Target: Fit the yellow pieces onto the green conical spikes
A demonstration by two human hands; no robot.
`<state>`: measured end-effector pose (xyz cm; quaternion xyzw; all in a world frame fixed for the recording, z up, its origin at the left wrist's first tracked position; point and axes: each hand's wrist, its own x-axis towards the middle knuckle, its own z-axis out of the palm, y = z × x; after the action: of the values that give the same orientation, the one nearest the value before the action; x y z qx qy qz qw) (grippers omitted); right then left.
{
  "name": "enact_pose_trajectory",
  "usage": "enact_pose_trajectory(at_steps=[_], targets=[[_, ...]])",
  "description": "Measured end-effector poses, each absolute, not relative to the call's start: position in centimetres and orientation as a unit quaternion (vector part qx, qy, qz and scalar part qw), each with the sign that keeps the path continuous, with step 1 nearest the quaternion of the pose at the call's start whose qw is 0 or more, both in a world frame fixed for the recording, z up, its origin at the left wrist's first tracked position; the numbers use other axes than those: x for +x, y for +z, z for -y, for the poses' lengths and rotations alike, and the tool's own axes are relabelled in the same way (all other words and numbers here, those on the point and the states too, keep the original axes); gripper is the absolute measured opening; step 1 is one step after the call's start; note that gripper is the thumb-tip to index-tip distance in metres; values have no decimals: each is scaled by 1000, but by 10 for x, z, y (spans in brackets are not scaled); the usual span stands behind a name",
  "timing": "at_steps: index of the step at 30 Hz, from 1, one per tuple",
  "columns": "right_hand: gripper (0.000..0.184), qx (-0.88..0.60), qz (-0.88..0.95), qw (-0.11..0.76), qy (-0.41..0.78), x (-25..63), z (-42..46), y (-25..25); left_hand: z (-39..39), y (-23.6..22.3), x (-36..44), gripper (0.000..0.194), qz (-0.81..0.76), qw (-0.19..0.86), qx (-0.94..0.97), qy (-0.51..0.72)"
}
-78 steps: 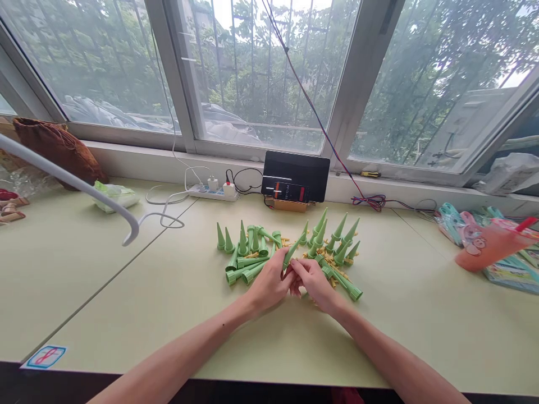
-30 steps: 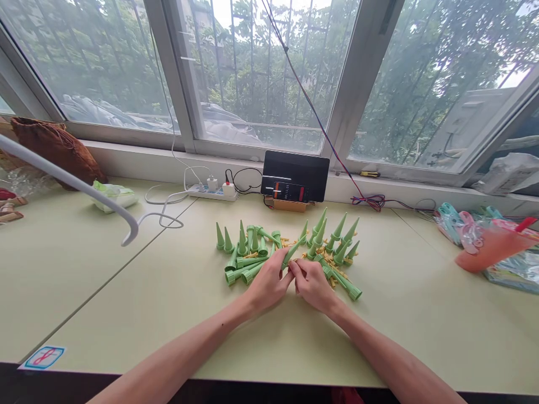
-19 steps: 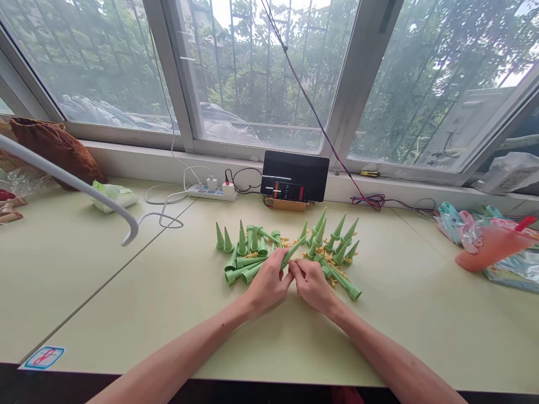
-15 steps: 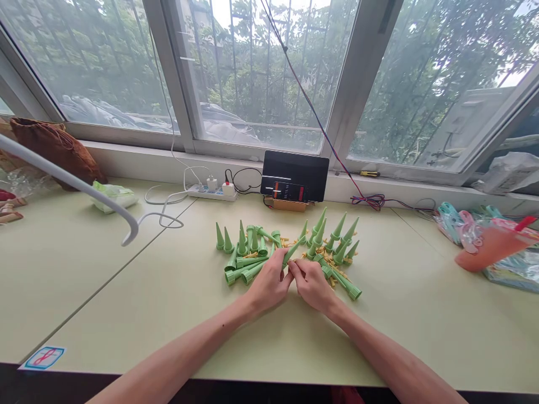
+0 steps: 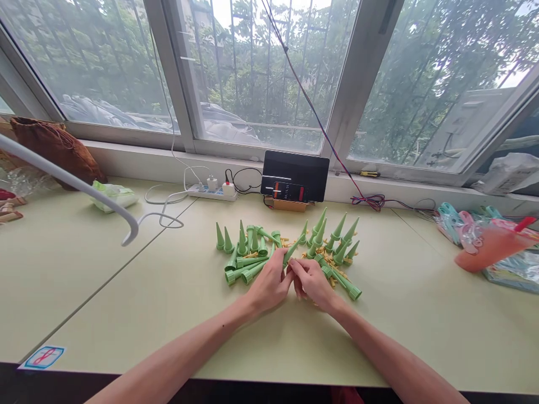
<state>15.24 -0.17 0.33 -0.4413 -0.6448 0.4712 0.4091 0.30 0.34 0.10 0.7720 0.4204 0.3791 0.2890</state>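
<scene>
Green cones (image 5: 251, 262) cluster just beyond both hands, apparently for easy reach. The left hand (image 5: 269, 283) grips one tilted cone (image 5: 294, 250), seemingly steadying it for the right hand (image 5: 314, 281), fingertips pinched near its base, their hold hidden. Yellow pieces (image 5: 251, 255) lie among the rest.
</scene>
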Motion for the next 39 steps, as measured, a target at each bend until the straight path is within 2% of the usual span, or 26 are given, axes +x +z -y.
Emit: enact_pose_trajectory(at_steps=[3, 10, 17, 25, 31, 33, 39], targets=[[48, -451, 666, 414, 427, 152, 3, 3, -3, 2, 3, 27, -414, 289, 773, 383], [42, -455, 766, 410, 193, 153, 2, 0, -3, 3, 4, 31, -397, 278, 777, 402], [39, -449, 785, 396, 155, 154, -1, -3, -5, 2, 3, 34, -392, 278, 783, 396], [40, -461, 758, 414, 207, 152, 1, 1, -4, 4, 3, 30, -391, 285, 784, 389], [48, -446, 661, 415, 437, 151, 4, 5, -4, 3, 3, 28, -400, 289, 780, 385], [48, -433, 643, 417, 476, 151, 3, 5, -4, 2, 3, 28, -400, 290, 780, 384], [49, -446, 680, 426, 397, 151, 4, 5, -4, 1, 3, 24, -395, 282, 782, 391]])
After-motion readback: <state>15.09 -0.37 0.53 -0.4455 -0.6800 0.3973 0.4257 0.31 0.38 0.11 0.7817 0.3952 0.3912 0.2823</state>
